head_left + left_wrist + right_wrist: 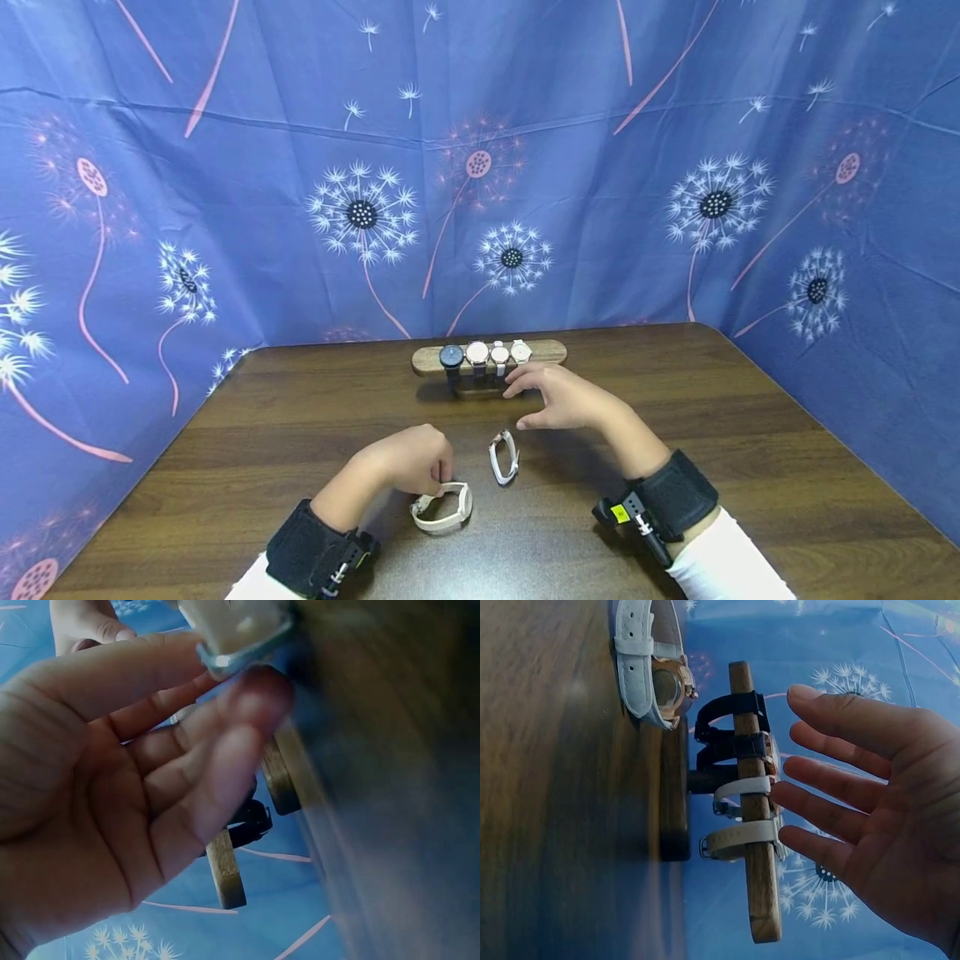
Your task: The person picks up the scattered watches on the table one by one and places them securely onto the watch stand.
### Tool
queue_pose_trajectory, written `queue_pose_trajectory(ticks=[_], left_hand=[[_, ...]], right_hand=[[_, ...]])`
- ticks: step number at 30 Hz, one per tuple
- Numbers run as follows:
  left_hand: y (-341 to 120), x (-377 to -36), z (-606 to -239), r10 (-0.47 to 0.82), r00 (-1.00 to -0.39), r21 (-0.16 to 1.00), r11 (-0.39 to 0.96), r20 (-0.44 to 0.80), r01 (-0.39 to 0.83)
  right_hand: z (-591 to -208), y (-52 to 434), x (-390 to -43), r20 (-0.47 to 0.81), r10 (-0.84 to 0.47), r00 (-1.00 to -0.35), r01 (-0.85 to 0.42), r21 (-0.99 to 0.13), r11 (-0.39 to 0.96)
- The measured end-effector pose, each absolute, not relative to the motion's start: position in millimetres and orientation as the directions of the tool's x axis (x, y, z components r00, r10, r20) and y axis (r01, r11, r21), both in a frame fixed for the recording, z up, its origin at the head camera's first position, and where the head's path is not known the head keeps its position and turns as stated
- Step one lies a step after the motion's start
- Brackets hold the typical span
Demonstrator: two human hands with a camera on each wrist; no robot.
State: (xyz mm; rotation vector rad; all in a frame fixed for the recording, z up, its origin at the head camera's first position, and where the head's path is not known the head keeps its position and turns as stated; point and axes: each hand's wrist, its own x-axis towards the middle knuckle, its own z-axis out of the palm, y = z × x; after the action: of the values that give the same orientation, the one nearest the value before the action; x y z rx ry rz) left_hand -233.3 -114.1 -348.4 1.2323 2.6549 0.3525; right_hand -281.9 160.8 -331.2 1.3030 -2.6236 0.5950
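My left hand [408,460] pinches the strap of a cream watch [441,527] low over the table; its buckle end [238,626] shows at the fingertips in the left wrist view. Between the hands, a white-strapped watch [513,461] rests on its edge, its gold case visible in the right wrist view. My right hand [562,397] hovers with spread fingers in front of the wooden watch stand [553,350], holding nothing. On the stand's bar sit several watches: a dark blue-faced one [451,356], one on a dark strap [477,352], and two pale-strapped ones [521,351].
The brown wooden table [300,392] reaches back to a blue dandelion-print cloth [600,208] hanging behind and at both sides. The stand is close to the table's back edge. A dark post and a wooden base [675,825] support its bar.
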Motion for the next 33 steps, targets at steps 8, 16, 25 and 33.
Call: queue_pose_trajectory(ticks=[8,16,25,33], left_hand=[[-113,-235,-350,0.795,-0.607,0.292,0.584,-0.018,0.757],[-114,-242,-350,0.805,-0.581,0.433,0.485,0.117,0.760],[-112,-251,-334,0.615,-0.657,0.597,0.348,0.436,0.722],[-102,-258,-308,0.438,-0.669,0.615,0.282,0.600,0.736]], right_hand=[[-333,156,-279,0.288,-0.749,-0.597,-0.801,-0.276,0.532],[-333,153,-278,0.294,-0.763,-0.576,-0.815,-0.275,0.509],[-311,150,-264,0.397,-0.743,-0.538,-0.840,-0.329,0.432],[-285,148,-252,0.563,-0.714,-0.416,-0.907,-0.310,0.283]])
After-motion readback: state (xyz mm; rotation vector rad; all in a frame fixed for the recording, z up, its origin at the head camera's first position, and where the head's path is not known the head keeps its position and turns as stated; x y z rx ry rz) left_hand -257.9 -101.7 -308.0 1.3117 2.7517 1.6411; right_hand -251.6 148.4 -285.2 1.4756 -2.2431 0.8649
